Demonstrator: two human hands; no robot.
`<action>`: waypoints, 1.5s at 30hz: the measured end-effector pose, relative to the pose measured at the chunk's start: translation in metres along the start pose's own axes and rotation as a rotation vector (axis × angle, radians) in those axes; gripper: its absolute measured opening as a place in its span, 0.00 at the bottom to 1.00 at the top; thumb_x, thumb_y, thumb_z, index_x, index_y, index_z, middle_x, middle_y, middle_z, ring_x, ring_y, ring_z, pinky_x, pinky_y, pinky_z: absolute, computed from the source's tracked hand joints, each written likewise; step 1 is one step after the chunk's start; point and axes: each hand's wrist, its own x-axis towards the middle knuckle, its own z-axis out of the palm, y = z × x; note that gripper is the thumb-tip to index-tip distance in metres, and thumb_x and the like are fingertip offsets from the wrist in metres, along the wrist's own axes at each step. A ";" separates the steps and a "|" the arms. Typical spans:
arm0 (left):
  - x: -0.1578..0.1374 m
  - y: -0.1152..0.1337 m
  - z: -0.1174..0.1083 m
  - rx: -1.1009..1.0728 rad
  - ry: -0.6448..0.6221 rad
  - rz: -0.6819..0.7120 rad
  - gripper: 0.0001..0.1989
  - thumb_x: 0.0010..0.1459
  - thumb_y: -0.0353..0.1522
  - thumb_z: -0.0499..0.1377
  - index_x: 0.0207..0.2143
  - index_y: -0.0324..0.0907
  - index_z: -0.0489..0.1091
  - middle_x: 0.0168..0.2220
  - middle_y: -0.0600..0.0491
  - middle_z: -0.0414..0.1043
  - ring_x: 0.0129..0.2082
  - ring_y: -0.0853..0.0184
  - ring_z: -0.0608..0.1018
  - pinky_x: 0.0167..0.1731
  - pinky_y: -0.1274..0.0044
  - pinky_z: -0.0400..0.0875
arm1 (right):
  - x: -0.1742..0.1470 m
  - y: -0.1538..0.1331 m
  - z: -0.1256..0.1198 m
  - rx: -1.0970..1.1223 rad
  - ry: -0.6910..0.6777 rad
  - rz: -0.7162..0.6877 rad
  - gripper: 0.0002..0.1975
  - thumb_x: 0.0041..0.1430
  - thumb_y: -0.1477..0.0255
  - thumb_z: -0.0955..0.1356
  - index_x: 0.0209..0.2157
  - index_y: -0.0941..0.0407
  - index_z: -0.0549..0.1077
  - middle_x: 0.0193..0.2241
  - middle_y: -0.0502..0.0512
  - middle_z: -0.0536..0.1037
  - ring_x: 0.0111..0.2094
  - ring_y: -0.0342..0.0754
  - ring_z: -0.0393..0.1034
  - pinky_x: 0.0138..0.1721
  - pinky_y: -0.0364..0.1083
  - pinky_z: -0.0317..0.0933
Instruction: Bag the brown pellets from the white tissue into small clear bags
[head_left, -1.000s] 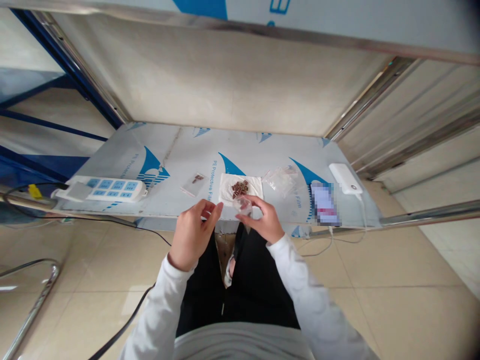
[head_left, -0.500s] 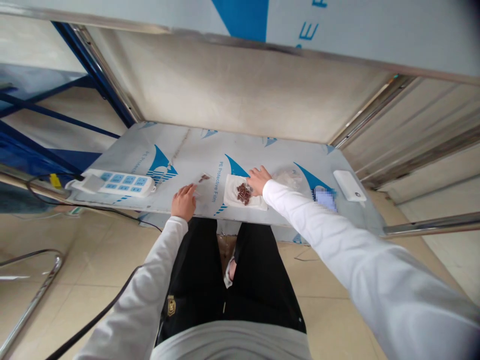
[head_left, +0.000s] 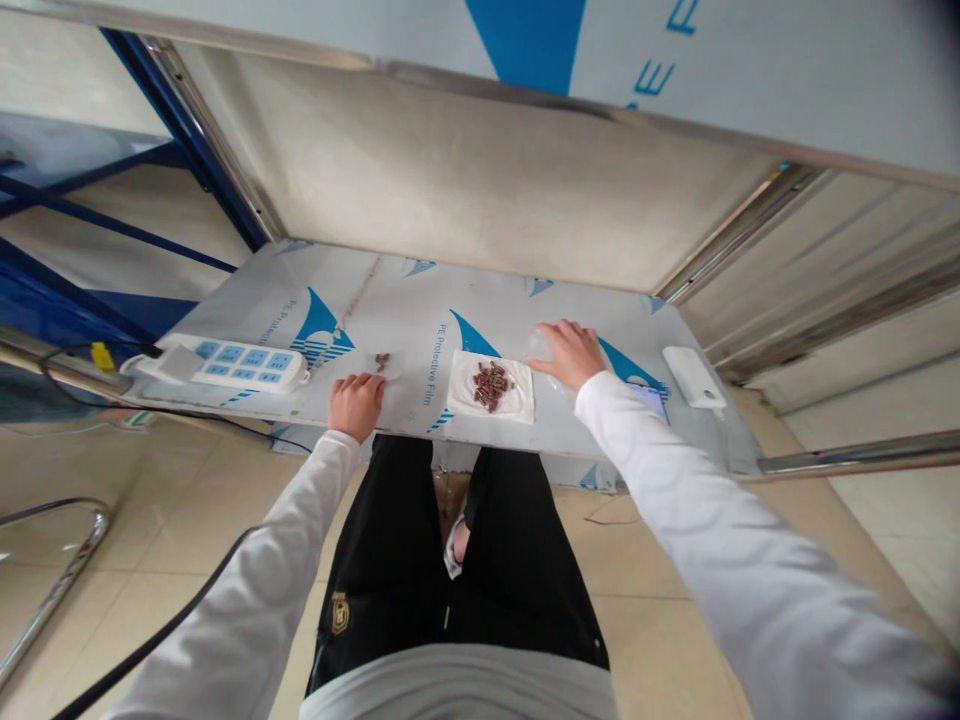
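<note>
From the head camera, a person's left hand [head_left: 355,405] rests at a film-covered metal table [head_left: 360,310], fingers curled close together; whether they pinch anything, one cannot tell. Just beyond those fingertips lies a small clear packet [head_left: 396,364] with a few brown pieces [head_left: 382,360]. The right hand [head_left: 571,352] arches over thin, glossy clear plastic [head_left: 556,384], thumb set apart from the forefinger; its grip on the film cannot be made out. Between both sets of fingers, short, rod-like brown pieces [head_left: 491,387] heap loosely on a soft-looking, squarish white sheet [head_left: 519,407]. Such slick film likely calls for a light fingertip pinch, sleeve clear of the loose heap, left fingers steady beside the packet.
</note>
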 end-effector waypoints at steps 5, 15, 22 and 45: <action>-0.007 0.013 -0.018 -0.324 0.114 -0.366 0.15 0.56 0.38 0.54 0.37 0.40 0.76 0.33 0.45 0.78 0.33 0.59 0.79 0.35 0.72 0.68 | -0.020 0.045 0.039 0.179 -0.112 0.461 0.36 0.52 0.50 0.67 0.55 0.59 0.63 0.49 0.68 0.69 0.50 0.62 0.63 0.44 0.53 0.56; -0.057 0.115 -0.031 -1.377 0.097 -0.580 0.19 0.44 0.42 0.66 0.33 0.37 0.76 0.29 0.50 0.78 0.26 0.71 0.76 0.27 0.80 0.71 | -0.094 -0.053 0.019 0.967 0.516 0.400 0.15 0.62 0.63 0.62 0.42 0.57 0.73 0.38 0.61 0.75 0.38 0.50 0.71 0.38 0.49 0.66; -0.066 0.162 -0.039 -1.635 -0.120 -0.595 0.14 0.41 0.38 0.69 0.30 0.38 0.77 0.30 0.52 0.78 0.28 0.72 0.77 0.31 0.81 0.71 | -0.120 -0.137 0.005 1.493 0.265 0.328 0.10 0.58 0.66 0.67 0.36 0.56 0.78 0.32 0.55 0.80 0.33 0.47 0.75 0.35 0.44 0.69; -0.071 0.137 -0.049 -1.695 -0.256 -0.671 0.15 0.37 0.34 0.71 0.28 0.35 0.78 0.28 0.51 0.78 0.28 0.71 0.78 0.35 0.80 0.72 | -0.125 -0.147 -0.013 1.388 0.329 0.334 0.07 0.57 0.68 0.69 0.33 0.56 0.77 0.31 0.54 0.79 0.30 0.45 0.74 0.33 0.43 0.69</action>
